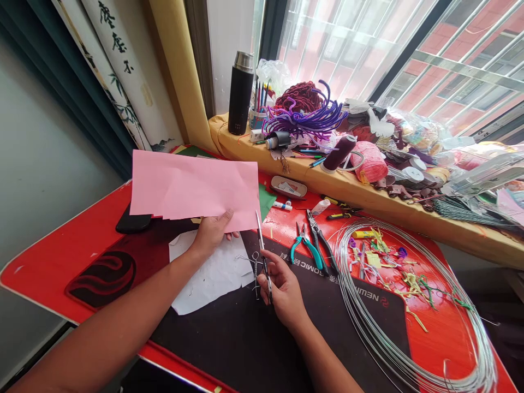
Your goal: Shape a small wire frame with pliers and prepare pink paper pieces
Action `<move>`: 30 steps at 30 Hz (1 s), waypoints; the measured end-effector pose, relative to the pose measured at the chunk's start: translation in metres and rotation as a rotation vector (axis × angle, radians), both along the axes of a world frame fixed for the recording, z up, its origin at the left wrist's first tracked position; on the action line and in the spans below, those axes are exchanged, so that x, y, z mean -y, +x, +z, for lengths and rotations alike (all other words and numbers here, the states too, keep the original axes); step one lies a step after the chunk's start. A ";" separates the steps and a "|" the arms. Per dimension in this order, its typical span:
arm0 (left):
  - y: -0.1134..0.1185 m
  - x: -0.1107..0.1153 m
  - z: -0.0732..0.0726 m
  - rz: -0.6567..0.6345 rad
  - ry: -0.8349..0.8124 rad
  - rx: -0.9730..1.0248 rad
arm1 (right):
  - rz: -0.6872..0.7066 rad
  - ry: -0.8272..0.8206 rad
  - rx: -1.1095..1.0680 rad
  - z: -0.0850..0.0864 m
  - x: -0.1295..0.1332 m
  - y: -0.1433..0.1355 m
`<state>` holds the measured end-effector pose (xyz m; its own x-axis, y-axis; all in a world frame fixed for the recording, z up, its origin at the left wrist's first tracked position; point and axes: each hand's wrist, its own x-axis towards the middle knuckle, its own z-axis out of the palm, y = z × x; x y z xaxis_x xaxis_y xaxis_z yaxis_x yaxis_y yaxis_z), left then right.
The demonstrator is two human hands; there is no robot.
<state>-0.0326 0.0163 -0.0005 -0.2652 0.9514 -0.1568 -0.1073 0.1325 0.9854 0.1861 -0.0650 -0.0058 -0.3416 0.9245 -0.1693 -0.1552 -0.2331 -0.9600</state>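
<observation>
My left hand (216,230) pinches the lower edge of a pink sheet of paper (192,185), thumb on top and fingers beneath, holding it up above the desk. A pair of scissors (262,245) is in my right hand (282,286), its blades pointing up along the sheet's right edge. Whether the blades touch the paper I cannot tell. Below the sheet lies a crumpled piece of white paper (204,284), partly hidden by my left hand and the pink paper. A small twisted wire piece (255,267) rests beside the scissors.
Teal-handled pliers (305,245) and black-handled pliers (321,240) lie right of the scissors on the black desk mat (245,349). A big wire coil (356,311) surrounds yellow scraps. Along the windowsill stand a black thermos (240,95), purple craft stems (307,117) and yarn (369,162).
</observation>
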 end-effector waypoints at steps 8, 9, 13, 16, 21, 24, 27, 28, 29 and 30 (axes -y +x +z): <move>0.000 -0.001 -0.001 -0.001 0.008 -0.004 | 0.002 0.007 0.019 0.003 0.000 0.000; 0.000 -0.001 -0.001 -0.004 0.006 -0.009 | 0.003 0.008 0.020 0.003 0.000 -0.001; -0.001 -0.001 -0.003 -0.009 0.008 -0.007 | 0.004 0.015 0.021 0.002 0.000 0.000; -0.002 -0.001 -0.006 -0.012 0.016 -0.006 | 0.007 0.014 0.023 0.001 0.000 0.000; -0.001 0.000 -0.004 -0.009 0.008 -0.013 | 0.009 0.007 0.031 0.002 0.000 0.000; 0.000 0.000 0.000 -0.005 0.007 -0.006 | 0.006 0.008 0.035 0.002 0.000 0.000; 0.001 0.000 0.002 -0.002 0.013 -0.003 | 0.007 0.006 0.039 0.002 -0.001 0.000; 0.001 0.000 0.003 -0.002 0.014 -0.003 | 0.009 0.004 0.040 0.002 -0.001 0.000; 0.001 0.000 0.003 -0.002 0.015 -0.003 | 0.010 0.003 0.042 0.002 -0.001 0.000; 0.001 0.000 0.002 -0.003 0.015 -0.002 | 0.011 0.003 0.044 0.002 -0.001 0.000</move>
<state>-0.0314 0.0165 0.0016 -0.2627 0.9543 -0.1423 -0.1052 0.1183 0.9874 0.1861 -0.0644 -0.0035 -0.3439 0.9213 -0.1818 -0.1102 -0.2318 -0.9665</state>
